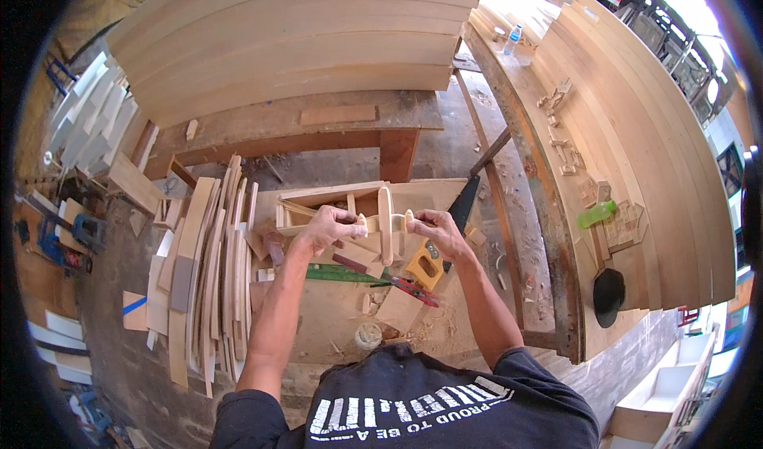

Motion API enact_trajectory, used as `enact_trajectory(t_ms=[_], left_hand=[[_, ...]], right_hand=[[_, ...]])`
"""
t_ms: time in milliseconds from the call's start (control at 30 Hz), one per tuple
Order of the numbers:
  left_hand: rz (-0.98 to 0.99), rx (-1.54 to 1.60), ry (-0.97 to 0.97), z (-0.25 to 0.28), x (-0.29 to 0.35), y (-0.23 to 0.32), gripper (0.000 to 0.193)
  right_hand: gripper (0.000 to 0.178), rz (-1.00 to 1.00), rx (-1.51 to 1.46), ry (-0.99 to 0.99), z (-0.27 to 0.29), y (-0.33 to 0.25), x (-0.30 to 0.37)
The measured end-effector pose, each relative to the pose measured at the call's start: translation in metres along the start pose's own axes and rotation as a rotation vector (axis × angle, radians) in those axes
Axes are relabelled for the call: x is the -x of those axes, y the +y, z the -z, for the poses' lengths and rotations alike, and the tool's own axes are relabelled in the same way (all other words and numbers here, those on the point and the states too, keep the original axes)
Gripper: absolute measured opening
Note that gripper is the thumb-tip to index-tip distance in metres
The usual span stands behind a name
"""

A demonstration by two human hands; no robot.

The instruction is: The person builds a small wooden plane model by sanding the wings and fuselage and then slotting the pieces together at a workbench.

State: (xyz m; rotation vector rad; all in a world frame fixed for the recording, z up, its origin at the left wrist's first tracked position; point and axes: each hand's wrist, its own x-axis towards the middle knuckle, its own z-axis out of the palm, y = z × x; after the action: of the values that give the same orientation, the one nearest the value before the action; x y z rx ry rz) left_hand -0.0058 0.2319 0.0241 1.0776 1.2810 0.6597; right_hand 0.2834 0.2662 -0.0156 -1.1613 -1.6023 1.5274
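Note:
Both my hands hold a light wooden cross-shaped piece [385, 225] above the workbench, one at each side. It has a long slat with rounded ends, crossed by a shorter bar with rounded tips. My left hand [332, 228] is closed in a pinch on the bar's left end. On the right end, my right hand [437, 230] pinches with thumb and fingers. Beneath lies a handsaw [427, 269] with a yellow handle and a dark blade. Just behind my left hand sits an open wooden frame [294, 197] with strips inside.
A long green and red tool [338, 272], wood offcuts and shavings lie on the low work surface [326, 322]. Many wooden strips [214, 266] are stacked at left. Wide boards [294, 44] stand behind. The right bench [548, 187] carries a green bottle [596, 214] and a clear bottle [513, 39].

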Motion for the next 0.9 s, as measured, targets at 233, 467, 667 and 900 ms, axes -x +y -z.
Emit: enact_trajectory(t_ms=[233,467,667,900], left_hand=[[-0.001,-0.013,-0.009,0.005,0.004,-0.001,0.032],[0.020,0.328,-0.096,0.012,0.017,0.001,0.023],[-0.307,-0.066,0.058,0.007,0.018,-0.003,0.021],[-0.888,-0.563,0.361,-0.025,0.050,0.067,0.017]], right_hand=[[0.044,0.005,-0.032,-0.009,-0.005,0.000,0.002],[0.032,0.036,-0.195,-0.140,0.016,0.007,0.011],[0.025,0.125,-0.011,-0.091,0.022,-0.022,0.023],[0.018,0.817,0.732,0.186,0.057,-0.096,0.042]])
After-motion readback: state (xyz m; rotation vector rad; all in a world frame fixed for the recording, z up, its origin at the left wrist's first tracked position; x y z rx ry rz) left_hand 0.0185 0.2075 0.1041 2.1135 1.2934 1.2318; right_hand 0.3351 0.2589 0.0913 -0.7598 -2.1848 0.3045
